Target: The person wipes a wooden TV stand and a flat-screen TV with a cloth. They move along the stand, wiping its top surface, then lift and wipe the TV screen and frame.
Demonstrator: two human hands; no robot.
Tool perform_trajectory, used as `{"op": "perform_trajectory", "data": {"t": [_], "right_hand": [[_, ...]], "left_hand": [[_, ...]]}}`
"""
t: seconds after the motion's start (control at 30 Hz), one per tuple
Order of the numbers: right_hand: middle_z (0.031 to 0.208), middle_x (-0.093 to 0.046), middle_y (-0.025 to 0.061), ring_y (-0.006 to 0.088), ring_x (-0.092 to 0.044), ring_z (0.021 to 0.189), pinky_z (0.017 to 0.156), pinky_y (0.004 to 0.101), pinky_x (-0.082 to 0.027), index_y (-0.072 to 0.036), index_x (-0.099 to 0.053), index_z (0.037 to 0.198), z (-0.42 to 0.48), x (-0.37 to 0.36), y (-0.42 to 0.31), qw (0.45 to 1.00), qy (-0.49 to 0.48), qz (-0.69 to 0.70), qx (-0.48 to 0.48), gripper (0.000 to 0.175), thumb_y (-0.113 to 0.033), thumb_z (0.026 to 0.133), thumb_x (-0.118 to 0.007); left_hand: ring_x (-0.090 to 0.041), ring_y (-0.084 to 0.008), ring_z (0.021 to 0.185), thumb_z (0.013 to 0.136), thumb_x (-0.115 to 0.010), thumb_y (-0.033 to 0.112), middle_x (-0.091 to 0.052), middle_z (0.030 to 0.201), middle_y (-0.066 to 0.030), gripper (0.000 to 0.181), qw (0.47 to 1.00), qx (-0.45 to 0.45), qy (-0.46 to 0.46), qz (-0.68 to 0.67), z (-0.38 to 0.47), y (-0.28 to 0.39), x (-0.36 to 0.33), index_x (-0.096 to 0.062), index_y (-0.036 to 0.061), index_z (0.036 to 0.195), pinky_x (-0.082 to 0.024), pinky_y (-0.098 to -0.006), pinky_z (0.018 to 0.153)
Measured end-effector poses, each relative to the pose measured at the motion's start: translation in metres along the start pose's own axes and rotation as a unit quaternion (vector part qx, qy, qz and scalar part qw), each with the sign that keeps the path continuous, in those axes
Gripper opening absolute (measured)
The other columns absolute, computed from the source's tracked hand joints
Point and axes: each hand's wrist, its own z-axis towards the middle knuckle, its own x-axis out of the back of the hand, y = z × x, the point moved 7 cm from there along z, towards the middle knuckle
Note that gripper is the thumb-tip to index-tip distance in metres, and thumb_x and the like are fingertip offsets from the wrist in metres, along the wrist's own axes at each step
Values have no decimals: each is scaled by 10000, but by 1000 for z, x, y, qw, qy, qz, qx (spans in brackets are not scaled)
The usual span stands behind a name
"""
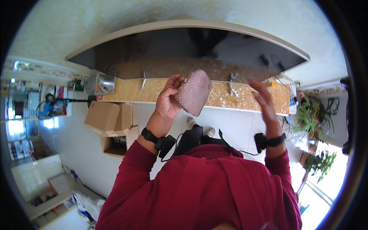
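Observation:
My left hand (169, 97) grips a pink textured cloth pad (195, 93) by its left edge, thumb in front. The pad is held up before the television (161, 54), overlapping the lower edge of its dark screen. Off to the right, my right hand (264, 100) is raised with fingers apart and somewhat blurred. Nothing is in it, and it hovers over the right part of the yellow patterned cabinet top (212, 99). Dark straps with small devices sit on both my wrists.
An open cardboard box (112, 120) stands on the pale tiled floor (80, 161) at left. A metal pot (107, 83) and a racket (47, 109) are near the cabinet's left end. A yellow object (271, 84) and cables lie at its right end. Potted plants (309, 115) stand at right.

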Motion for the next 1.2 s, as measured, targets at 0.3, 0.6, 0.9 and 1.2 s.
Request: {"op": "perform_trajectory", "data": {"t": [0.3,0.6,0.9,1.2], "right_hand": [[1393,-474,113,255,-428,1305,1116,405,-279,-54,-390,1419,-16,-85,19,900,-131,404,-104,885,-560,763,-701],[1225,-607,130,273,-570,1151,1025,426,-424,-14,-508,1285,-26,-141,87,778,87,603,-152,553,-309,850,-678],[1165,-607,137,300,-617,1044,906,452,-517,-24,-526,1227,-19,-198,115,654,440,614,-53,411,-222,879,-622],[1133,-597,66,193,-574,1039,917,323,-458,-54,-545,1223,-20,-193,83,658,568,493,26,375,-152,870,-626]], "left_hand": [[-567,-234,1056,690,-533,-70,-579,1133,-92,470,964,193,-165,79,7,-71,-92,-548,78,1136,-472,-337,964],[-560,-195,1119,857,-530,19,-584,1235,-83,346,593,-70,-247,763,19,39,-79,-568,56,1199,-446,-320,949],[-466,-339,1249,969,-456,175,-496,1356,-174,387,202,-373,-270,865,30,260,-154,-486,27,1325,-338,-413,1070],[-489,-343,1264,1004,-416,292,-520,1357,-171,442,265,-155,-296,904,79,266,-126,-433,92,1398,-388,-382,1037]]}}
